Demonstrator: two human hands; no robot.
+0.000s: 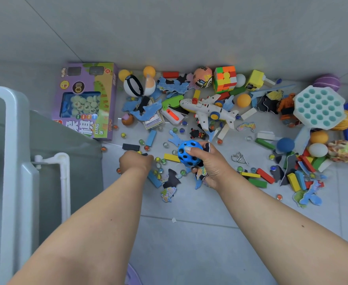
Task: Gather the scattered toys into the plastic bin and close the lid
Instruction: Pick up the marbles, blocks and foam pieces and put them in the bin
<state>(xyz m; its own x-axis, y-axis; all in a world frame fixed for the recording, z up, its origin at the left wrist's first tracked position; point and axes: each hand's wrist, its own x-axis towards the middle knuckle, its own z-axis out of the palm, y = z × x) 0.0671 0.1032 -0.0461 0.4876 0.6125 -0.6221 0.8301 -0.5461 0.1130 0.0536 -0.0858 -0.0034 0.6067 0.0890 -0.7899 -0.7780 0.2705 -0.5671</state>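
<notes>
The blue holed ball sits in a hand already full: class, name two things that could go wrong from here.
1. The right hand grips the blue holed rubber ball together with flat jigsaw pieces; a piece may slip out on the way to the white-rimmed plastic bin.
2. Small glass marbles lie round the left hand; a nudge could roll them further away.

Floor of large pale grey tiles with thin grout lines. Plain grey wall beyond, also tiled, meeting the floor at a straight edge. Even, soft light.
</notes>
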